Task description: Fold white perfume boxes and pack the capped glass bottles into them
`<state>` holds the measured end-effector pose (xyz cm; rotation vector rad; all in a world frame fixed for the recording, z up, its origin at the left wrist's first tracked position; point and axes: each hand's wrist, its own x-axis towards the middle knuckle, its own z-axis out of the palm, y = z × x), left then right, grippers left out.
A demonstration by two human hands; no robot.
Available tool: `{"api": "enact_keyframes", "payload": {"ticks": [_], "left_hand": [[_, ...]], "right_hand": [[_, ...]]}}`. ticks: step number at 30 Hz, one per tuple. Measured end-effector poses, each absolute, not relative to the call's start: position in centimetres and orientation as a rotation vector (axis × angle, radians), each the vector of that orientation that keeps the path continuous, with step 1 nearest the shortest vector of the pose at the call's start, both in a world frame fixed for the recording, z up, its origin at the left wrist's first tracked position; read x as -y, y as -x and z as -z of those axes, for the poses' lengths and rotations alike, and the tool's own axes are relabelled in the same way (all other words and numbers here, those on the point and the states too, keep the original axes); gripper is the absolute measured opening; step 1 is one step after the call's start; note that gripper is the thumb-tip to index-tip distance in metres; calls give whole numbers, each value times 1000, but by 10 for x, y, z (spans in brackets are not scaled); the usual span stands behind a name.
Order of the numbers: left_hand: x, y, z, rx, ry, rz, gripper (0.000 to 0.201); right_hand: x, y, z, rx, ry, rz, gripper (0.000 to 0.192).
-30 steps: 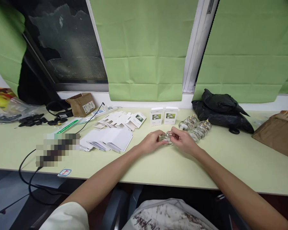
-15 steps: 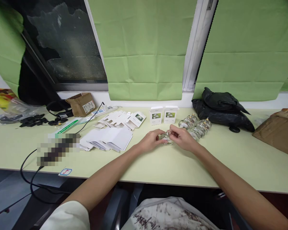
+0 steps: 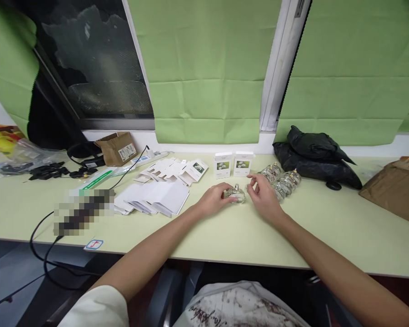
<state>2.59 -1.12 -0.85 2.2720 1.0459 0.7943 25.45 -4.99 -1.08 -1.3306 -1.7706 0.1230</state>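
A: Where is the glass bottle (image 3: 236,195)?
B: On the desk (image 3: 225,236), just in front of the two white boxes (image 3: 233,164). Left hand (image 3: 214,199) grasps it; right hand (image 3: 264,196) loose beside it, fingers curled, holding nothing.

The surface (image 3: 225,236) is pale green, and the blinds (image 3: 204,68) behind it a stronger leaf green with faint fold lines. The bottle (image 3: 236,195) by the left hand (image 3: 214,200) is clear glass with a silvery top. Two small boxes (image 3: 232,164) are white with a green-and-white flower picture (the flat cartons (image 3: 163,186) match them). The bag (image 3: 313,156) is black, the parcel (image 3: 393,190) brown, and the cable (image 3: 44,254) black.
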Motion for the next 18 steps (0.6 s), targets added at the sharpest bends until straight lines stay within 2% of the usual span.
{"api": "enact_keyframes", "payload": {"ticks": [6,14,18], "left_hand": [[11,-26,8,-1081,-2275,-813,44],[13,-25,6,-1062,-2256,-801,47],[14,-24,5,-1055,-2268,-793,47]], "right_hand": [[39,-256,28,1818,1600,-53,49],[32,-256,37,1895,1560,-125,45],[30,-255,33,1893,1539,-144,33]]}}
